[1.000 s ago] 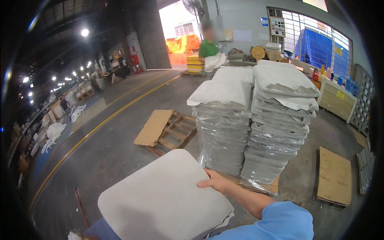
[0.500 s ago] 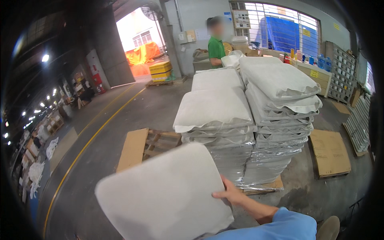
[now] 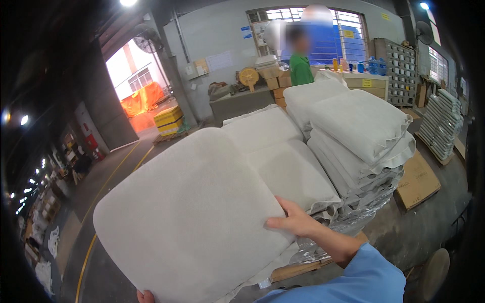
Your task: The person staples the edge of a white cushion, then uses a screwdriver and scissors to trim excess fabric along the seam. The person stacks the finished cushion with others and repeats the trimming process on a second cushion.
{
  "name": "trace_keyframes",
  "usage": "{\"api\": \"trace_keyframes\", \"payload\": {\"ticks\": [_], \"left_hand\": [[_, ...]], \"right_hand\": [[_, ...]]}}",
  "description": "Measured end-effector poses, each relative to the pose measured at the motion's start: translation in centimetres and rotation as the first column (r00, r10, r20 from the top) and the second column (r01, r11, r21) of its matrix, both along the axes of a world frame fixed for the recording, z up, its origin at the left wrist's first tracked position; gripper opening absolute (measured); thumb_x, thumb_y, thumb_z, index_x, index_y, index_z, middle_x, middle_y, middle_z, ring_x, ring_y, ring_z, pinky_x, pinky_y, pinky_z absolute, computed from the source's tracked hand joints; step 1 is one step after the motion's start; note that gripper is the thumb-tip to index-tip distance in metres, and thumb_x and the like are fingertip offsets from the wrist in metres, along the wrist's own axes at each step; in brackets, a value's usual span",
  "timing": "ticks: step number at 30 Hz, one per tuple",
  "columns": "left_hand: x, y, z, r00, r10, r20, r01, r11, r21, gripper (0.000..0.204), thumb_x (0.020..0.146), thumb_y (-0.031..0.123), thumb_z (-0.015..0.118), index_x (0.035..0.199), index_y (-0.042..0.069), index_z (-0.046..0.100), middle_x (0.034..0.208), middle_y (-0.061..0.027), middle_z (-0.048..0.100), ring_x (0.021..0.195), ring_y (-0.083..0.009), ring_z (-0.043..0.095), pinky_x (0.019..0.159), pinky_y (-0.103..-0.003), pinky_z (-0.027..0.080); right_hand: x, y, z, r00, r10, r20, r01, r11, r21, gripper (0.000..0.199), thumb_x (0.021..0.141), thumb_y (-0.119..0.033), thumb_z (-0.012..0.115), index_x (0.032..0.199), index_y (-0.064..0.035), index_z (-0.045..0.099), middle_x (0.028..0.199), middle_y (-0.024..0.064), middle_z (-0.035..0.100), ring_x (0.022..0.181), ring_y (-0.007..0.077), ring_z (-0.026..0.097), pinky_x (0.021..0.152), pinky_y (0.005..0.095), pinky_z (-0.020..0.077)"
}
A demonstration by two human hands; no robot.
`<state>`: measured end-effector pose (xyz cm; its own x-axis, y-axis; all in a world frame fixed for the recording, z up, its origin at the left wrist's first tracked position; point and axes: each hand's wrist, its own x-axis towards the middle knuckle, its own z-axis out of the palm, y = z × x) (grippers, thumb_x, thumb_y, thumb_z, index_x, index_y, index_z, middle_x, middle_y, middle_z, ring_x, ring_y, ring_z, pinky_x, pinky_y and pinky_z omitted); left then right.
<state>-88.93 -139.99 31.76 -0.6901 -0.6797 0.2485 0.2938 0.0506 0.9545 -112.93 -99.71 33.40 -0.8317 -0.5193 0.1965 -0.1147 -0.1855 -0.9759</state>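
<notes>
Clamped on the right-hand edge of a large pale grey cushion pad (image 3: 192, 222), the right hand (image 3: 293, 222) has its fingers wrapped over the rim, the blue sleeve (image 3: 353, 283) entering from the lower right of the frame. Only a fingertip of the left hand (image 3: 145, 296) shows at the bottom edge under the pad, so whether that grip is closed cannot be told. The pad fills the lower centre of the frame, tilted up toward the camera.

Compared with a second ago, the pad has risen from low in the frame to nearly level with the tops of the stacked pads (image 3: 323, 151), and those stacks have drawn much closer. That suggests the pad is being brought up to stack height.

Behind the pad stand two tall columns of the same grey pads side by side, their lower layers wrapped in clear film, resting on a wooden pallet (image 3: 298, 270). One flat cardboard sheet (image 3: 417, 179) lies on the floor at the right. One more stack of pads (image 3: 444, 126) stands at the far right edge. One person in a green top (image 3: 300, 68) stands beyond the stacks in the upper centre, near a grey worktop (image 3: 242, 101). One yellow crate pile (image 3: 169, 118) sits by the open doorway at upper left.
</notes>
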Motion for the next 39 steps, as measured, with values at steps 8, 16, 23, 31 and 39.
{"api": "trace_keyframes", "payload": {"ticks": [8, 16, 23, 31, 39], "left_hand": [[-15.1, -16.0, 10.6, 0.936, -0.294, -0.195, 0.211, 0.909, -0.360, 0.092, 0.082, 0.036, 0.089, 0.144, -0.017, 0.046, 0.135, -0.0261, 0.063, 0.123, -0.0374, 0.064, 0.101, -0.051, 0.055], [-33.5, -22.4, 26.2, 0.876, -0.474, 0.094, 0.360, 0.511, -0.781, 0.110, 0.063, 0.060, 0.094, 0.141, -0.008, 0.057, 0.125, -0.0136, 0.069, 0.116, -0.0224, 0.064, 0.104, -0.037, 0.047], [-50.1, -4.8, 40.8, 0.649, -0.619, 0.442, 0.296, -0.330, -0.896, 0.088, 0.067, 0.055, 0.092, 0.132, -0.002, 0.071, 0.117, -0.0147, 0.075, 0.110, -0.0217, 0.070, 0.099, -0.036, 0.053], [-58.4, 4.3, 33.5, 0.440, -0.826, -0.352, -0.121, 0.334, -0.935, 0.042, 0.101, 0.019, 0.067, 0.141, 0.007, 0.066, 0.133, -0.0112, 0.072, 0.127, -0.0220, 0.065, 0.115, -0.037, 0.042], [-71.6, -3.1, 1.5, 0.660, -0.650, 0.377, 0.749, 0.534, -0.391, 0.073, 0.105, 0.047, 0.063, 0.156, -0.001, 0.043, 0.151, -0.0163, 0.056, 0.125, -0.0276, 0.062, 0.100, -0.045, 0.051]], "right_hand": [[-8.5, -2.5, 6.3, 0.970, -0.168, -0.173, 0.058, 0.860, -0.507, 0.084, 0.084, -0.029, 0.091, 0.150, -0.0002, 0.048, 0.138, 0.0135, 0.061, 0.125, 0.0224, 0.060, 0.107, 0.0372, 0.0484], [-8.5, -7.6, 3.4, 0.939, -0.256, -0.229, 0.280, 0.956, 0.082, 0.086, 0.075, -0.020, 0.096, 0.146, 0.0002, 0.051, 0.132, 0.0110, 0.067, 0.122, 0.0214, 0.063, 0.105, 0.0372, 0.0505], [-9.9, -18.4, -1.3, 0.809, -0.582, -0.083, 0.548, 0.797, -0.255, 0.083, 0.077, -0.021, 0.094, 0.143, 0.0012, 0.051, 0.130, 0.0140, 0.068, 0.118, 0.0233, 0.066, 0.103, 0.0400, 0.0522], [-23.6, -19.4, 6.4, 0.616, -0.739, 0.273, 0.703, 0.359, -0.613, 0.071, 0.091, -0.020, 0.082, 0.146, 0.0025, 0.042, 0.139, 0.0218, 0.059, 0.125, 0.0321, 0.062, 0.105, 0.0460, 0.0533], [-24.8, -20.2, -1.6, 0.637, -0.589, 0.497, 0.749, 0.626, -0.219, 0.093, 0.099, -0.021, 0.075, 0.164, 0.0038, 0.014, 0.157, 0.0302, 0.040, 0.139, 0.0445, 0.050, 0.108, 0.0519, 0.0522]]}}
